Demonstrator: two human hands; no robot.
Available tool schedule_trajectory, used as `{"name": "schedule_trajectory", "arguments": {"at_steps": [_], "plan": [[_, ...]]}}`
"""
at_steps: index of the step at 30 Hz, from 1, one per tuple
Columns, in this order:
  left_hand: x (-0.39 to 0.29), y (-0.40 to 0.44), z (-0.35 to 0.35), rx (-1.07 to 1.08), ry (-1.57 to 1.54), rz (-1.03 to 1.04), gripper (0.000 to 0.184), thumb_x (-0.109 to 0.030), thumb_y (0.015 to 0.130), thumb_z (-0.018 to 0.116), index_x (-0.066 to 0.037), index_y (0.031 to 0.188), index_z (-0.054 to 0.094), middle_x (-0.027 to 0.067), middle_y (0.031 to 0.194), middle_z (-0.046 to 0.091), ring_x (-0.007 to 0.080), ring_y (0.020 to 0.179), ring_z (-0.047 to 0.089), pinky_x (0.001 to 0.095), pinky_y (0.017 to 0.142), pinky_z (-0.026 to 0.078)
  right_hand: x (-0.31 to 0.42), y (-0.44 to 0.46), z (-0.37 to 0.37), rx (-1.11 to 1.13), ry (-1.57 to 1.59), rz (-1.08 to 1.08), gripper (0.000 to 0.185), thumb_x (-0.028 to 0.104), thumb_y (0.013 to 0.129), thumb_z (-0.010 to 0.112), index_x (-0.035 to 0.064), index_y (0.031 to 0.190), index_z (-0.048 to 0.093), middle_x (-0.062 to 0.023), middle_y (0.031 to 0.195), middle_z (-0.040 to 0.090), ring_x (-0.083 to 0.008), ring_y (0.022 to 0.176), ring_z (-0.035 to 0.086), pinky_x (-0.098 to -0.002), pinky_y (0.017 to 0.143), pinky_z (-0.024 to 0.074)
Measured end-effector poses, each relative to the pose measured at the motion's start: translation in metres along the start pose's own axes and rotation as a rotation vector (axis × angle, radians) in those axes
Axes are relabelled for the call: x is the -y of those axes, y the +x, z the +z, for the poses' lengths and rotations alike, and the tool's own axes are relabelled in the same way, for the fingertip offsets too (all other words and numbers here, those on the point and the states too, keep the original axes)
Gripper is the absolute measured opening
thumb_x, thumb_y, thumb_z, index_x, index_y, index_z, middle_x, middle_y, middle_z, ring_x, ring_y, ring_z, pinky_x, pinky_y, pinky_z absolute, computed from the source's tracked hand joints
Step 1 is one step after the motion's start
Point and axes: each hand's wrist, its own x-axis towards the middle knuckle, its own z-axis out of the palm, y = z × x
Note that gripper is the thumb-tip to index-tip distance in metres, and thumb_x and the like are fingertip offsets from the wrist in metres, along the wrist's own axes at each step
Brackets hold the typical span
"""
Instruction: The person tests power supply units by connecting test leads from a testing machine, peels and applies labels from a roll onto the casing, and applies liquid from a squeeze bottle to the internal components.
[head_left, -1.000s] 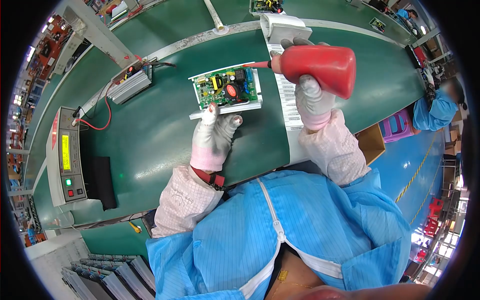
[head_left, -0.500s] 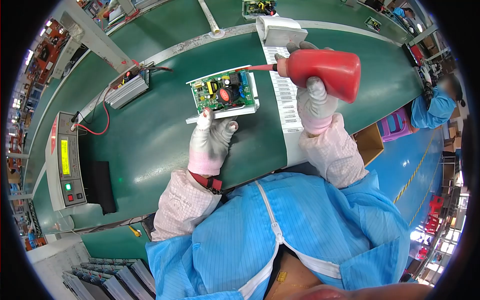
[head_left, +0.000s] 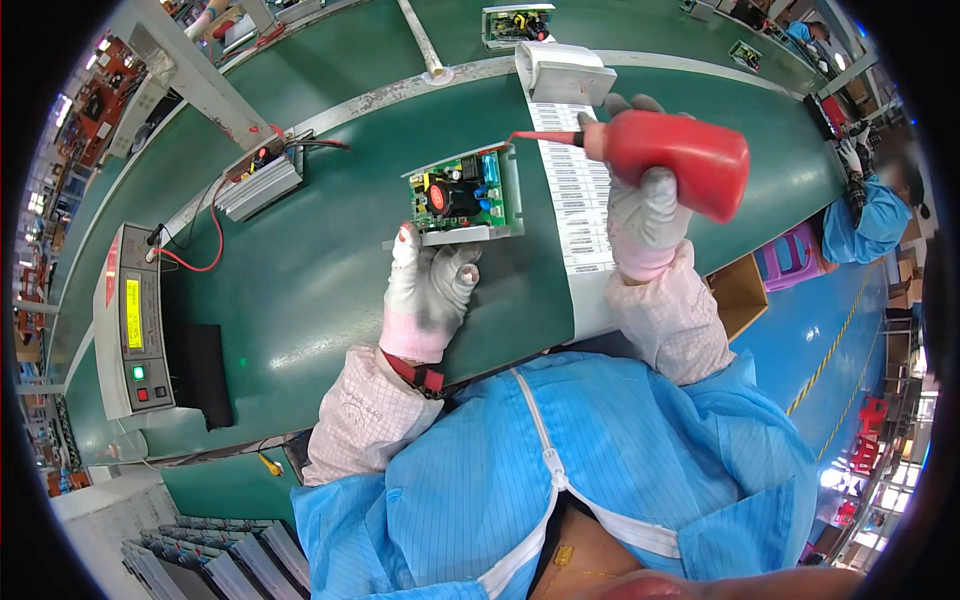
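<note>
Wraps right hand (head_left: pixel 648 205) round bottle (head_left: pixel 690 158), apparently to aim nozzle (head_left: pixel 545 137) at far corner of board (head_left: pixel 456 196); half-curls left hand (head_left: pixel 430 290) at near edge, seemingly to steady, cannot tell if gripping.

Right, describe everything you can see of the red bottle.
The red bottle is rounded, smooth and shiny, apparently plastic. It is above the bench, tipped sideways, base to picture right. From its paler neck, a thin red nozzle points to picture left, its tip near the upper right corner of the circuit board; contact is unclear. The gloved right hand wraps around it.
</note>
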Motion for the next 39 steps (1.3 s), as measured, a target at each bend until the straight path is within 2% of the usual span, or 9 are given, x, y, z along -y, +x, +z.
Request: {"name": "schedule_trajectory", "arguments": {"at_steps": [4, 5, 9, 10, 14, 19, 30, 34, 39], "plan": [[-0.004, -0.006, 0.015, 0.142, 0.032, -0.109, 0.047, -0.031, 0.09, 0.062, 0.001, 0.122, 0.049, 0.0164, 0.113, 0.06, 0.0251, 0.091, 0.064, 0.0301, 0.067, 0.054, 0.006, 0.004, -0.013, -0.142, 0.253, 0.32, 0.07, 0.035, 0.082, 0.071, 0.0026, 0.134, 0.036, -0.0243, 0.13, 0.046, -0.0389, 0.119, 0.05, -0.0513, 0.1, 0.0446], [-0.006, -0.008, 0.02, 0.142, 0.033, -0.113, 0.047, -0.031, 0.09, 0.062, 0.001, 0.122, 0.049, 0.0164, 0.113, 0.06, 0.0251, 0.091, 0.064, 0.0301, 0.067, 0.054, 0.008, 0.006, -0.018, -0.146, 0.251, 0.318, 0.07, 0.035, 0.082, 0.071, 0.0026, 0.134, 0.036, -0.0243, 0.13, 0.046, -0.0389, 0.119, 0.05, -0.0513, 0.1, 0.0446], [-0.02, -0.018, 0.041, -0.052, 0.507, 0.107, 0.055, -0.028, 0.085, 0.067, 0.005, 0.125, 0.046, 0.0168, 0.111, 0.06, 0.0218, 0.091, 0.062, 0.0312, 0.078, 0.052, 0.015, 0.017, -0.029, -0.254, 0.476, 0.462, 0.072, 0.042, 0.085, 0.066, -0.0021, 0.133, 0.036, -0.0241, 0.126, 0.05, -0.0388, 0.115, 0.054, -0.0462, 0.095, 0.0502], [-0.024, -0.021, 0.044, -0.057, 0.509, 0.101, 0.055, -0.028, 0.085, 0.067, 0.005, 0.125, 0.046, 0.0168, 0.111, 0.06, 0.0218, 0.091, 0.062, 0.0312, 0.078, 0.052, 0.019, 0.016, -0.027, -0.262, 0.477, 0.464, 0.072, 0.042, 0.085, 0.066, -0.0021, 0.133, 0.036, -0.0241, 0.126, 0.05, -0.0388, 0.115, 0.054, -0.0462, 0.095, 0.0502], [-0.043, -0.028, 0.055, -0.07, 1.43, 0.256, 0.056, -0.023, 0.077, 0.072, 0.007, 0.119, 0.05, 0.0179, 0.104, 0.062, 0.0225, 0.086, 0.062, 0.0324, 0.08, 0.05, 0.029, 0.008, -0.005, -0.028, 0.211, 0.489, 0.074, 0.038, 0.08, 0.072, -0.0001, 0.133, 0.037, -0.0244, 0.121, 0.053, -0.0396, 0.107, 0.059, -0.046, 0.087, 0.0549], [-0.044, -0.028, 0.065, -0.096, 1.578, 0.265, 0.058, -0.022, 0.071, 0.076, 0.008, 0.115, 0.052, 0.0185, 0.1, 0.063, 0.0209, 0.083, 0.061, 0.0305, 0.078, 0.049, 0.022, 0.004, 0.007, 0.248, -0.013, 0.313, 0.078, 0.034, 0.074, 0.079, 0.0019, 0.132, 0.038, -0.0252, 0.12, 0.054, -0.0398, 0.1, 0.062, -0.0464, 0.08, 0.0575], [-0.043, -0.024, 0.069, -0.075, 1.713, 0.292, 0.057, -0.027, 0.069, 0.078, 0.008, 0.108, 0.057, 0.0181, 0.094, 0.064, 0.0221, 0.079, 0.061, 0.031, 0.074, 0.049, 0.012, -0.004, 0.009, 0.285, 0.002, 0.302, 0.081, 0.025, 0.068, 0.084, 0.0044, 0.132, 0.039, -0.0244, 0.119, 0.055, -0.0397, 0.1, 0.062, -0.0468, 0.078, 0.0581], [-0.044, -0.024, 0.073, -0.062, 1.756, 0.163, 0.058, -0.018, 0.073, 0.073, 0.009, 0.118, 0.049, 0.0207, 0.107, 0.06, 0.0219, 0.09, 0.059, 0.0293, 0.082, 0.047, 0.01, -0.007, 0.005, 0.308, 0.017, 0.316, 0.08, 0.022, 0.068, 0.084, 0.0047, 0.132, 0.039, -0.0241, 0.119, 0.055, -0.0401, 0.1, 0.062, -0.0476, 0.079, 0.058], [-0.043, -0.024, 0.069, -0.039, 1.821, 0.221, 0.061, -0.021, 0.071, 0.076, 0.009, 0.117, 0.05, 0.0205, 0.105, 0.061, 0.0224, 0.088, 0.059, 0.0303, 0.08, 0.048, 0.012, -0.005, 0.006, 0.256, 0.031, 0.286, 0.079, 0.022, 0.069, 0.083, 0.0046, 0.132, 0.038, -0.0241, 0.118, 0.055, -0.0406, 0.101, 0.061, -0.0484, 0.079, 0.058]]}}
